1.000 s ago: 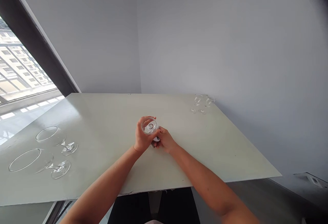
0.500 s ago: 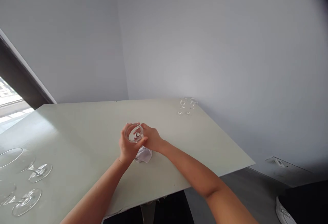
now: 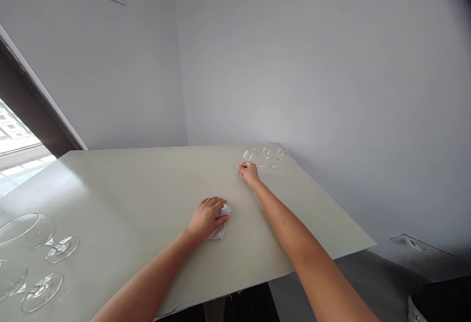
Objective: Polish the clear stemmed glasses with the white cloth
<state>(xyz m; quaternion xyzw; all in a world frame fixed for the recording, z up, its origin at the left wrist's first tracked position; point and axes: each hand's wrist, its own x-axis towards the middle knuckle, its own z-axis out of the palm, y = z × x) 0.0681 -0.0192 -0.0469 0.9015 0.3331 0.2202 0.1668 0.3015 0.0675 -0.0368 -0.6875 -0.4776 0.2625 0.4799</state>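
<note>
At the back right of the table, my right hand (image 3: 249,172) is closed around the stem of a clear wine glass (image 3: 249,153), which stands upright with its bowl above my fingers. Two more wine glasses stand close by on its right, a middle glass (image 3: 267,151) and an outer glass (image 3: 281,153). Nearer to me, my left hand (image 3: 208,216) rests over a crumpled white cloth (image 3: 219,232) on the tabletop. Its fingers curl over the cloth and grip it, with part bulging out between thumb and fingers.
Two larger stemmed glasses, an upper one (image 3: 61,249) and a lower one (image 3: 40,292), are at the left edge of view. The pale table (image 3: 140,189) meets a grey wall (image 3: 301,67) at the back. A low panel (image 3: 427,255) lies at the right.
My right hand has moved the wine glass from between both hands to beside the other two at the back right. My left hand has let go of the glass and come down onto the cloth.
</note>
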